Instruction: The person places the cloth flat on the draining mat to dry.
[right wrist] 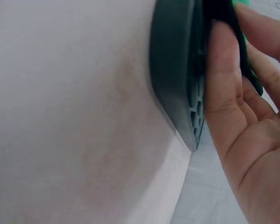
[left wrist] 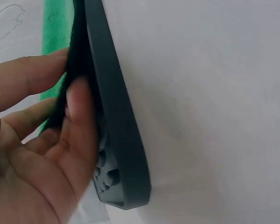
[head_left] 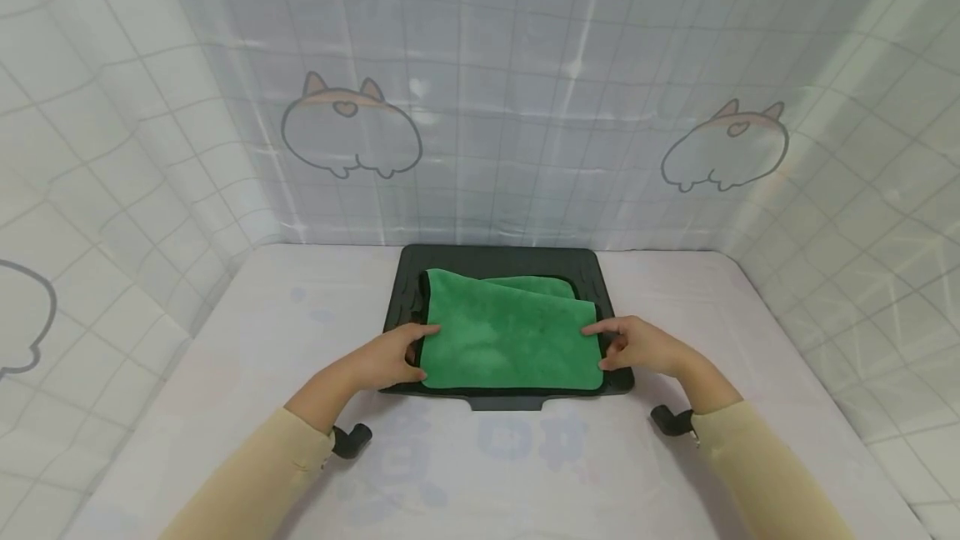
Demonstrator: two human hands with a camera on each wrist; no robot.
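A green cloth (head_left: 513, 340) with a dark underside lies folded over itself on a black tray (head_left: 498, 258). Its back edge slants, and a second green layer shows behind it. My left hand (head_left: 388, 357) pinches the cloth's left edge, the index finger on the green face. In the left wrist view the thumb is against the dark side, right beside the tray's rim (left wrist: 119, 93). At the opposite edge my right hand (head_left: 647, 347) pinches the cloth in the same way. The right wrist view shows that thumb close to the tray's wall (right wrist: 170, 60).
The tray stands on a pale, faintly patterned table cover (head_left: 480, 473), near a grid-patterned curtain (head_left: 510, 148) at the back. Similar sheets hang left and right. A small tab (head_left: 506, 403) juts from the tray's front. Black wrist devices (head_left: 351, 441) sit at both sleeves.
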